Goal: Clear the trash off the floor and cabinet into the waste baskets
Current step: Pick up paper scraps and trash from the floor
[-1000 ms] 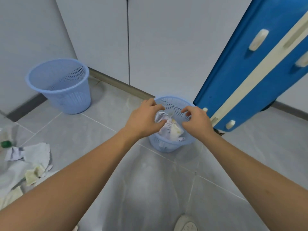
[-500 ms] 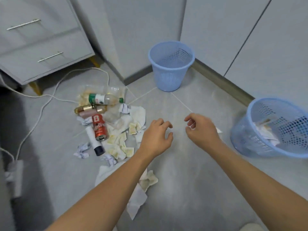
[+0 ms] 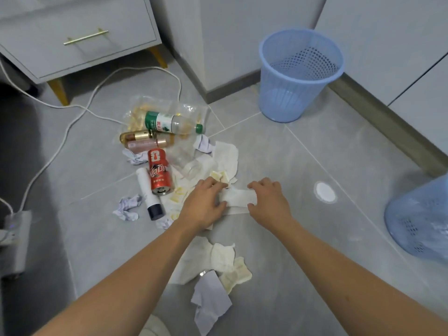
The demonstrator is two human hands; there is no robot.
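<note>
Head view, from the left: a power strip (image 3: 15, 238) and white cable (image 3: 72, 120) lie on the grey floor (image 3: 303, 166) below a far-left cabinet (image 3: 77, 37), then a trash pile with a green-capped bottle (image 3: 169, 122), a red can (image 3: 159, 175), a white tube (image 3: 148, 195) and crumpled paper (image 3: 127, 207). At centre the left hand (image 3: 202, 206) and right hand (image 3: 268, 202) rest on the near edge of that pile, fingers curled and pinching the two ends of a white tissue (image 3: 238, 197) lying on the floor. One blue waste basket (image 3: 298, 73) stands far right by the wall, another (image 3: 421, 221), holding some paper, at the right edge.
</note>
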